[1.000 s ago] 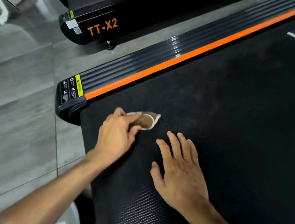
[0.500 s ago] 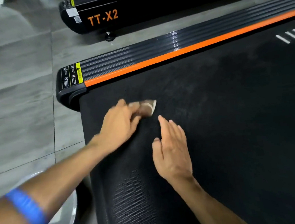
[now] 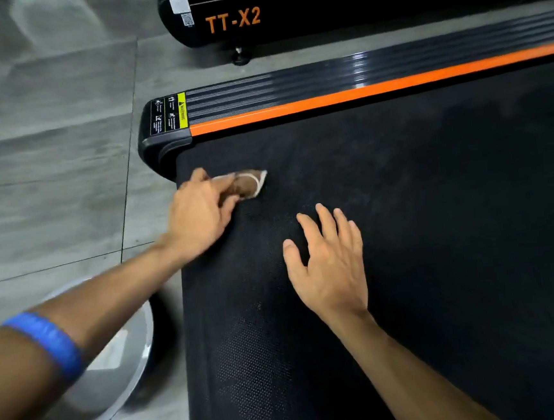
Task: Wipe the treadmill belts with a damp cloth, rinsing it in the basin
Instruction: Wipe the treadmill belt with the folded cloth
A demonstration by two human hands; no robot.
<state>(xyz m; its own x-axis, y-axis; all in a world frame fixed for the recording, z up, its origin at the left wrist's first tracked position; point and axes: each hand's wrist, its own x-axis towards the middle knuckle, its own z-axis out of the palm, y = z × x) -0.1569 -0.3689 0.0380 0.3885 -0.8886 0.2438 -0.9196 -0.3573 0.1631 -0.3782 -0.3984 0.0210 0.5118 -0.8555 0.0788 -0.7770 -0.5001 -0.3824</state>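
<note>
A small brown and white cloth lies on the black treadmill belt near its rear left corner. My left hand grips the cloth's near end and presses it onto the belt; most of the cloth is hidden under the fingers. My right hand rests flat on the belt with fingers spread, a little to the right of and nearer than the cloth, holding nothing. A shiny metal basin stands on the floor beside the belt, partly hidden by my left forearm.
An orange strip and ribbed black side rail run along the belt's far edge, ending in a corner cap with warning labels. A second black treadmill marked TT-X2 stands beyond. Grey floor tiles lie to the left.
My left hand has slid the cloth a little toward the belt's rear left corner. My right hand has spread its fingers flat on the belt. More of the basin shows under my left forearm.
</note>
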